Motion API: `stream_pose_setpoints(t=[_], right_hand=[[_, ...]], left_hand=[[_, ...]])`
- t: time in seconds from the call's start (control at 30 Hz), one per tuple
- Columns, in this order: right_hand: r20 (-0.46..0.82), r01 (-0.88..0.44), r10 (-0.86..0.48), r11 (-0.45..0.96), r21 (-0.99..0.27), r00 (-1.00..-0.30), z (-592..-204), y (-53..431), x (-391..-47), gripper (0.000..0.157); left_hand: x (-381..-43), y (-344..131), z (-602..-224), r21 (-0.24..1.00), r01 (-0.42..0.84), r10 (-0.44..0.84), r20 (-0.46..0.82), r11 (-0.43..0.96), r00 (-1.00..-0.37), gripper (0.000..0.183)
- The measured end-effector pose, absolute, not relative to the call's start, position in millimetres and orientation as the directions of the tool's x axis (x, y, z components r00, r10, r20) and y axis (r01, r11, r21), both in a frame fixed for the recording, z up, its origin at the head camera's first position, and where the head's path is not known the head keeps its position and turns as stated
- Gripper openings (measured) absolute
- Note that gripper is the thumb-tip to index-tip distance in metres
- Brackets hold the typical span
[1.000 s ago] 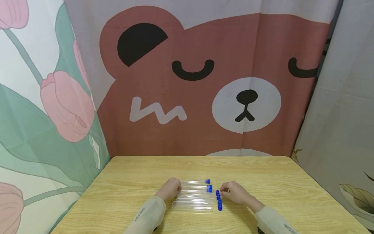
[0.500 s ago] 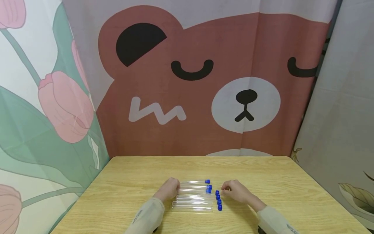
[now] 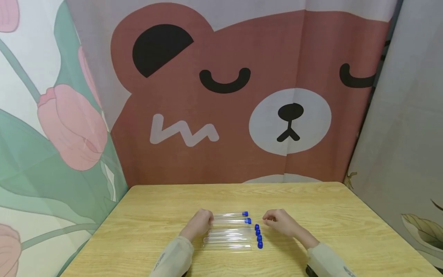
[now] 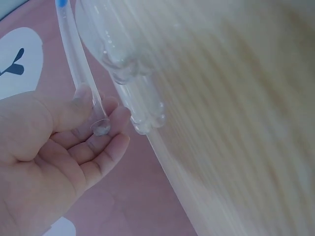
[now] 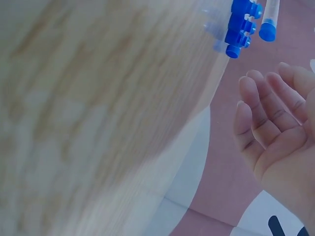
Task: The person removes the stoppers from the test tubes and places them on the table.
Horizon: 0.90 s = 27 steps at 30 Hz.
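My left hand pinches the rounded bottom end of a clear test tube between thumb and fingers. A blue cap sits on that tube's other end in the left wrist view. Two blue-capped tube ends show in the head view; a capped test tube lies at the far side of the row. Several clear tubes without visible caps lie side by side nearer the person. My right hand, fingers loosely curved and holding nothing, hovers right of several loose blue caps standing in a line.
Everything lies on a light wooden table. A curtain with a printed bear hangs behind the far edge. A floral curtain is at the left and a pale curtain at the right.
The nearest of three capped tubes has left its spot; only two blue-capped ends now show apart. My right hand has drawn slightly away from the loose caps. My left hand keeps its pinch.
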State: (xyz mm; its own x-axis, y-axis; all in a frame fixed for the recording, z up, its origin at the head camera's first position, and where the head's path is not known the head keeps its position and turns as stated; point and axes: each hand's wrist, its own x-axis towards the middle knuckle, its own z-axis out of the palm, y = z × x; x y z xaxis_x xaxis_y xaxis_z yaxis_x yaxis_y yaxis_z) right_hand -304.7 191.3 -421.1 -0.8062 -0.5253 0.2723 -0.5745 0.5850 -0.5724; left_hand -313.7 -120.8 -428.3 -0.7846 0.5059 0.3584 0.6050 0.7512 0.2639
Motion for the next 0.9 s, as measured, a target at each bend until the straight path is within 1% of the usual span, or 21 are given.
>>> stream_pose_setpoints(t=[0.13,0.3,0.4,0.57,0.8,0.9], right_hand=[[0.273,-0.568,-0.521,0.573,-0.591,-0.809,-419.2,192.1,-303.3,0.02],[0.268,-0.555,-0.512,0.564,-0.611,-0.816,-418.7,194.4,-302.7,0.02],[0.273,-0.561,-0.517,0.555,-0.614,-0.811,-418.4,195.1,-302.3,0.02],[0.275,-0.562,-0.517,0.552,-0.616,-0.81,-417.1,196.4,-300.5,0.02],[0.276,-0.567,-0.523,0.554,-0.609,-0.807,-419.4,199.3,-301.1,0.02],[0.278,-0.567,-0.52,0.555,-0.609,-0.808,-420.1,200.2,-301.4,0.02]], left_hand=[[-308.7,-119.9,-424.8,0.284,0.598,0.5,0.348,0.75,-0.793,0.011],[-304.5,-118.1,-421.3,0.287,0.623,0.514,0.373,0.728,-0.773,0.015],[-303.1,-117.1,-420.1,0.293,0.617,0.511,0.365,0.731,-0.778,0.016],[-297.0,-114.7,-414.0,0.309,0.589,0.496,0.332,0.746,-0.803,0.009],[-287.9,-110.1,-403.5,0.301,0.613,0.515,0.348,0.73,-0.784,0.019],[-283.1,-108.8,-399.0,0.308,0.607,0.507,0.346,0.733,-0.789,0.015]])
